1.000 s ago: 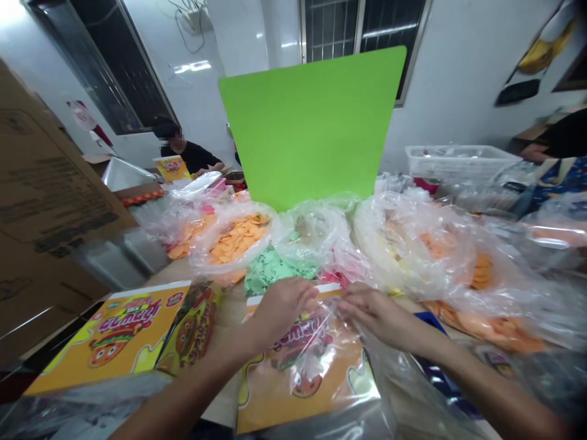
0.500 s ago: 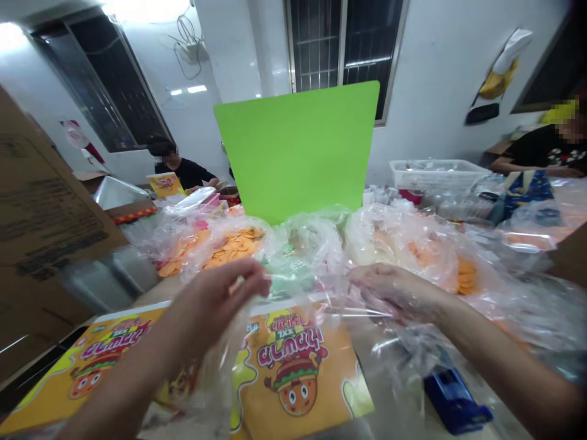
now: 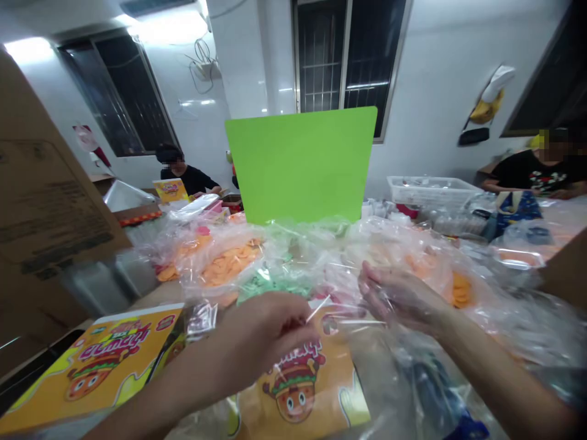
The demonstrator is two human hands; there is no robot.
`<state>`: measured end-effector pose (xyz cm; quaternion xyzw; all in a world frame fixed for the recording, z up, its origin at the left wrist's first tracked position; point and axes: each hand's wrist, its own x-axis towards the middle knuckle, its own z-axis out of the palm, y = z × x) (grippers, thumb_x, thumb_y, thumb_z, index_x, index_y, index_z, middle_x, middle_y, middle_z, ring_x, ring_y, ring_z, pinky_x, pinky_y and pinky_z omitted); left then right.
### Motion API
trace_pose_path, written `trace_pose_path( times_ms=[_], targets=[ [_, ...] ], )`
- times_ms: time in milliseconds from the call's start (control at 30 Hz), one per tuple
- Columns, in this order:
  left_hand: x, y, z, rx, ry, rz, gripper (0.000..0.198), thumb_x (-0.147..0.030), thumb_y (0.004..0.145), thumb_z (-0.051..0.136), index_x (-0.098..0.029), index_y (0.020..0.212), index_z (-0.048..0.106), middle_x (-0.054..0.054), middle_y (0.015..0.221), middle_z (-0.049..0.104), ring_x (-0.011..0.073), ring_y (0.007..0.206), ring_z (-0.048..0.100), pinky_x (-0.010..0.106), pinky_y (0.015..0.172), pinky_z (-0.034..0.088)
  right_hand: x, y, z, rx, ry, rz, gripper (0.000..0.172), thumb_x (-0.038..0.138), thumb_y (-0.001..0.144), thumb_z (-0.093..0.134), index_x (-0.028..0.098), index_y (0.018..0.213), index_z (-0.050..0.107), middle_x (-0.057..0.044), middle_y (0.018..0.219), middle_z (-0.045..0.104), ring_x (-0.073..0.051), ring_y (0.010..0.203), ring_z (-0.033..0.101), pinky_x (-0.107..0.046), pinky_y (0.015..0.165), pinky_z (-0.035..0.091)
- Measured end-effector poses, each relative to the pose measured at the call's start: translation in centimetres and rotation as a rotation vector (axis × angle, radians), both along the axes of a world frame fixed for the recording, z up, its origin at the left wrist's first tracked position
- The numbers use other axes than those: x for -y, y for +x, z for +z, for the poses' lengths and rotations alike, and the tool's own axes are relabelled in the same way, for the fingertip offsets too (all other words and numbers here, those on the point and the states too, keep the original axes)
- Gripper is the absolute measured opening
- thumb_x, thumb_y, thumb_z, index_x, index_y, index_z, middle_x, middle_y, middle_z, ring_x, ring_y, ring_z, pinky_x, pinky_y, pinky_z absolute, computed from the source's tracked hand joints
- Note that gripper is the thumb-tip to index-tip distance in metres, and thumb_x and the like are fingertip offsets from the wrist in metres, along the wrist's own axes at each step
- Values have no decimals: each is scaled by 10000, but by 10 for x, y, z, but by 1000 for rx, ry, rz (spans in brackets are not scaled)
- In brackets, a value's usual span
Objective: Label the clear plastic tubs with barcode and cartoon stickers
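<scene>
My left hand (image 3: 279, 333) is closed, with thumb and fingers pinching the edge of a clear plastic bag (image 3: 342, 308). It hangs over an orange printed card (image 3: 298, 397) with a burger cartoon, hiding part of the lettering. Across from it, my right hand (image 3: 394, 293) has curled fingers against the same film, which shines over its skin; motion blurs the fingertips. Below my right hand, a dark blue tool (image 3: 465, 428) shows through the plastic. More cards of the same print (image 3: 105, 366) lie to the left of my left arm.
Open clear bags hold orange pieces (image 3: 233, 263) and green pieces (image 3: 270, 281). Behind them stands a green board (image 3: 302, 165). A cardboard box (image 3: 46, 214) rises at left, and a white basket (image 3: 431, 189) sits back right. Two people work farther off.
My left hand has moved right and down, over the card. My right hand has shifted slightly right, its fingers lifting a little. The head view has tilted upward.
</scene>
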<state>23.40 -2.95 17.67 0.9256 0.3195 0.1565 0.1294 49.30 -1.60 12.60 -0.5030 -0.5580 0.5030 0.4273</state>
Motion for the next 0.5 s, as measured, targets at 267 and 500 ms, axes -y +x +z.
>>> trace_pose_path(
  times_ms=[267, 500],
  targets=[
    [-4, 16, 45, 1, -756, -393, 175, -186, 907, 445, -178, 781, 565, -27, 623, 598, 88, 582, 558, 186, 584, 440, 45, 2, 81, 473, 842, -103, 348, 428, 872, 480, 316, 1198, 521, -32, 1194, 571, -217, 1140, 502, -377, 951, 415],
    [-26, 15, 73, 523, -991, -455, 234, -337, 889, 503, -159, 757, 579, -104, 341, 436, 45, 257, 353, 200, 444, 467, 39, -4, 102, 613, 195, 810, 648, 686, 702, 525, 169, 1075, 637, -17, 685, 690, -133, 603, 647, -215, 534, 481]
  ],
)
